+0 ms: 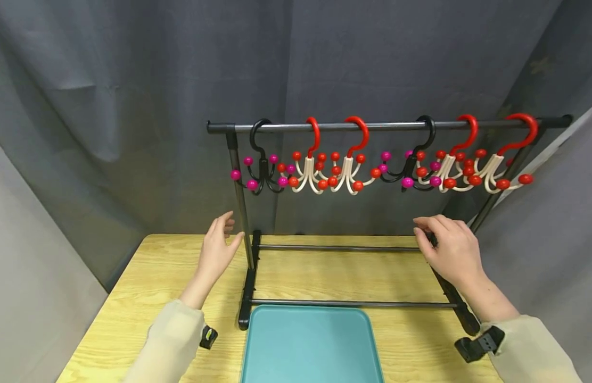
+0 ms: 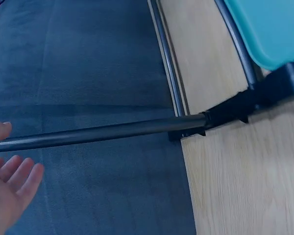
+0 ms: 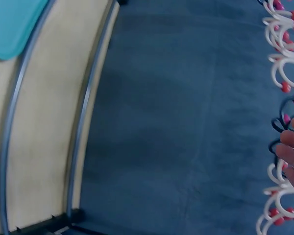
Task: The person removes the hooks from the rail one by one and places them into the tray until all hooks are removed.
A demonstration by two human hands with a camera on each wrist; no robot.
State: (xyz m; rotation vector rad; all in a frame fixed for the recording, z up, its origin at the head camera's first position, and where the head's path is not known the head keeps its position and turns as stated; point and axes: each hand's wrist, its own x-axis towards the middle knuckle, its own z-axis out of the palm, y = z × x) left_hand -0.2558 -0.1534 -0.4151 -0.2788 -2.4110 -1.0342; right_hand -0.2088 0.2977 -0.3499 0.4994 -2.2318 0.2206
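Note:
My left hand [image 1: 215, 249] is raised beside the rack's left upright [image 1: 240, 202], thumb and fingers apart with nothing held. On the other side, my right hand [image 1: 450, 249] hovers below the hanging hooks, its fingers loosely bent and no object in them. Several multi-arm hooks hang from the dark top bar [image 1: 387, 126]. Two are black with magenta ball tips, a left one [image 1: 264, 170] and another [image 1: 410, 165] right of the middle. The others, such as the red-and-white hook [image 1: 347, 167], have red tops, white arms and red balls. Those at the right overlap.
A teal tray [image 1: 312, 343] lies on the wooden table [image 1: 118, 314], in front of the rack's lower front bar [image 1: 353, 304]. The rack's black feet [image 1: 248, 298] stand on the table. Behind hangs a grey curtain [image 1: 133, 133].

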